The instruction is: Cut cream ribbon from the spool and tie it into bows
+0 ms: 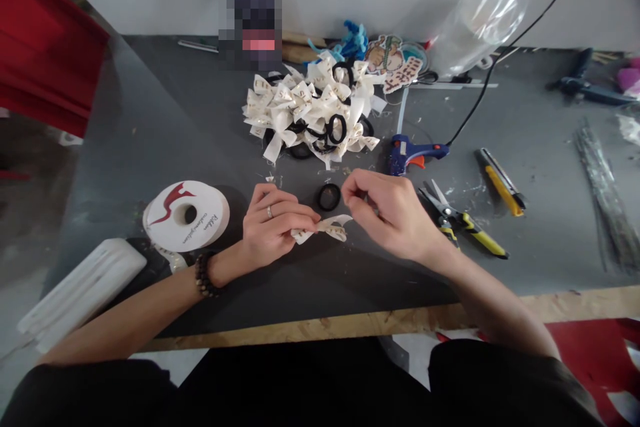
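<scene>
Since the left hand (270,230) has the cream ribbon bow (333,229) pinched near its middle, thumb against fingertips, one loop and a tail stick out rightward, probably so that side is open to the other hand. Right hand (393,217) is just beside that tail, fingers curled in; can't tell from where I stand whether its grip has anything in it. Bow is over the near part of the bench (240,307), between both hands. Black ring (319,197) lies flat just beyond it, near the right fingertips, I'd guess parked for a short reach. Further out, a heap of similar bows (300,103), black rings mixed in, likely put back there to be out of the elbows' way. Ribbon spool (205,210) lies flat to the left, loose end trailing by the left forearm. Tools all sit right: blue glue gun (419,151), cord running off to back right; yellow-handled snips (451,215), partly behind the right wrist; yellow box cutter (501,183) past them. Looks grouped for the right hand.
</scene>
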Tool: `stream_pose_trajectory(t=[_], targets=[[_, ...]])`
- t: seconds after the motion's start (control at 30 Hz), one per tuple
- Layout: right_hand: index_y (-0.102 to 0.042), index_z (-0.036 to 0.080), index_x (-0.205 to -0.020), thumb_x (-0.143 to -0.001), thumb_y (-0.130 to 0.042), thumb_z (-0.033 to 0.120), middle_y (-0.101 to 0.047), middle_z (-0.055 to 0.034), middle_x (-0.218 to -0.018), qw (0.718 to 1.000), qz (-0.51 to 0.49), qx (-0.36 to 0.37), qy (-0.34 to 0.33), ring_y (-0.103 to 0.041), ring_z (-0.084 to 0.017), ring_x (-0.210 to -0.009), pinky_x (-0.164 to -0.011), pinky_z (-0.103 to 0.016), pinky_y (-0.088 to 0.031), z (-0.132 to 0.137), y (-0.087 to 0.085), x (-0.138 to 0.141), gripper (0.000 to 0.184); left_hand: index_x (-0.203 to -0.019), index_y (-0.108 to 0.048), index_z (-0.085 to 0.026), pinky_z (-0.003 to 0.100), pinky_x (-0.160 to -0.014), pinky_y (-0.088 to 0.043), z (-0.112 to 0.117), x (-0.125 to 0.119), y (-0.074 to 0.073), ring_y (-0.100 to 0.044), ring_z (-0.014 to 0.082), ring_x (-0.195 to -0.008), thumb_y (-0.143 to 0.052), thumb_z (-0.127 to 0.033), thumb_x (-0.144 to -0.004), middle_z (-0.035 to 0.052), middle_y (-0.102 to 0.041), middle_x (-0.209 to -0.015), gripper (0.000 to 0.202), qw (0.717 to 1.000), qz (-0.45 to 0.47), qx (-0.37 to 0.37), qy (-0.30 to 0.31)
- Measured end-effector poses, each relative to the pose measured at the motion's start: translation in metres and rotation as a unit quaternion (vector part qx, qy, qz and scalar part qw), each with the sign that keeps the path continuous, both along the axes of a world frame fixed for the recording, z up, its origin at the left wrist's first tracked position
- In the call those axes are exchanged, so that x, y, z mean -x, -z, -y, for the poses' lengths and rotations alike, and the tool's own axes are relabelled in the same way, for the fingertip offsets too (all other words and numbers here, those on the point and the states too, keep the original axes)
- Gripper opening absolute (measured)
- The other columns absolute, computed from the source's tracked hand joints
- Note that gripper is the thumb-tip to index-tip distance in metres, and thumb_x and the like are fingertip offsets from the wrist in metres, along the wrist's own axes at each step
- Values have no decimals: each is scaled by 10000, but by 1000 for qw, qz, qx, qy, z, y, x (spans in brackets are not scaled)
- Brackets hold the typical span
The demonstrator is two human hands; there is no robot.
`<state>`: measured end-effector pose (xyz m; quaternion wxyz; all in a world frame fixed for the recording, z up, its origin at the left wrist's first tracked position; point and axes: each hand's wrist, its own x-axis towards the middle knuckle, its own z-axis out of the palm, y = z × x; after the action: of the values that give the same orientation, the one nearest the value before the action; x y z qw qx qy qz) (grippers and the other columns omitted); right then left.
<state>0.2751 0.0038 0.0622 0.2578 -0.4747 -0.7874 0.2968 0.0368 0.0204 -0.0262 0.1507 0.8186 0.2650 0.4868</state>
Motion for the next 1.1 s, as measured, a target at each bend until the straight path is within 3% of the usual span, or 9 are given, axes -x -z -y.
stream_pose_trajectory(t=[0.13,0.27,0.43,0.5,0.63,0.7,0.8,0.9,1.1], targets=[[-578,192,-853,-1007,-483,184,-599,16,-722,989,23,-19,-147,-484,-120,-582,-568,-298,-367,23,-1,16,181,-923,-722,-278,400,-837,-482,0,-2,-1,-739,149,-779,-676,-260,-1023,-48,-845,-889,111,999,0,39,-12],[-598,193,-800,-1110,-475,293,-606,12,-667,977,83,-138,-143,-521,-142,-564,-517,-338,-324,50,17,42,348,-973,-764,-292,397,-817,-479,1,-5,3,-752,157,-771,-720,-188,-977,-42,-834,-864,114,998,10,41,-53],[-632,163,-1030,-1069,-515,110,-724,-19,-878,974,31,-54,-216,-659,-149,-750,-658,-288,-498,58,35,54,134,-949,-765,-291,398,-846,-487,1,-4,4,-755,164,-788,-740,-95,-921,-48,-834,-905,199,996,7,55,-72],[-627,168,-1116,-1029,-478,16,-755,-34,-958,968,0,-34,-250,-698,-154,-850,-743,-284,-545,61,39,55,230,-961,-759,-284,402,-866,-488,1,-4,3,-758,165,-797,-747,-78,-907,-47,-833,-913,213,996,5,58,-71],[-661,179,-1141,-1089,-535,195,-803,-59,-1071,970,-53,9,-236,-747,-144,-861,-724,-261,-589,64,37,53,137,-950,-756,-277,413,-867,-467,1,-4,1,-751,160,-778,-715,-63,-922,-45,-835,-919,220,997,-3,57,-55],[-686,215,-1215,-1074,-589,219,-801,-57,-1224,967,-62,-36,-245,-770,-137,-902,-739,-252,-595,56,29,44,171,-945,-757,-282,414,-863,-457,1,-4,1,-751,160,-778,-702,-78,-943,-47,-835,-919,212,997,-2,49,-59],[-744,262,-1023,-1034,-651,228,-804,56,-799,987,-34,-149,-52,-723,-124,-633,-616,-257,-538,30,13,19,99,-926,-750,-285,412,-866,-449,0,-4,1,-744,156,-782,-729,-137,-958,-54,-834,-898,153,997,-4,44,-57],[-734,272,-1192,-1000,-677,255,-836,-9,-1032,977,123,-100,141,-782,-199,-858,-762,-325,-570,-5,0,-16,201,-884,-741,-285,411,-848,-441,0,-5,0,-725,161,-760,-828,-209,-903,-73,-824,-816,118,998,-10,32,-43],[-681,184,-1349,-961,-728,383,-781,-174,-1240,868,447,-22,214,-708,-422,-1187,-899,-478,-518,-45,2,-91,439,-915,-732,-300,412,-845,-436,-1,-7,-4,-739,159,-767,-814,-160,-887,-95,-836,-843,165,1000,-18,6,-19]])
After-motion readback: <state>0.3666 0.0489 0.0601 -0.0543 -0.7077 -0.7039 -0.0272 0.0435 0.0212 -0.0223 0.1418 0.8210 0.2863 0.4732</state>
